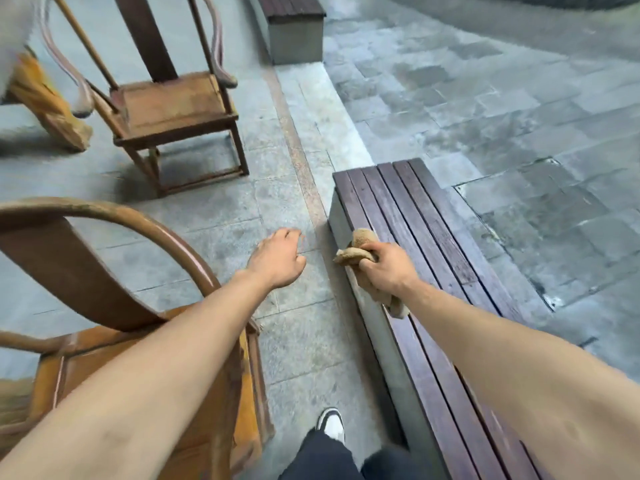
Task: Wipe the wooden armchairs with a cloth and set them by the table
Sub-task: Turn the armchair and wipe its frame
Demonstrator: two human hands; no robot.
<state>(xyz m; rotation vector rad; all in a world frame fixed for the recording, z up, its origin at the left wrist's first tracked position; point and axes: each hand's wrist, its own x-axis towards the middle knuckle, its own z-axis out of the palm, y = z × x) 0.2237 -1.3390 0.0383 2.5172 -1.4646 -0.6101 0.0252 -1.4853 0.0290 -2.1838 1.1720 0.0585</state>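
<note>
Tan cloth (pixel 360 252) bunched in my right grip (pixel 388 265), fingers clamped on it, at 3 o'clock over slatted bench (pixel 433 216). Left grip (pixel 277 263) loosely curled, holding nothing. Near armchair (pixel 104 271) at 8, 2nd armchair (pixel 173 109) at 11. Best bet: refold cloth flat, wipe w/ the grain, arms first. Grey stone floor (pixel 242 216), damp paving at 2.

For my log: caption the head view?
Right hand grips cloth over bench; left hand empty, two armchairs nearby.
</note>
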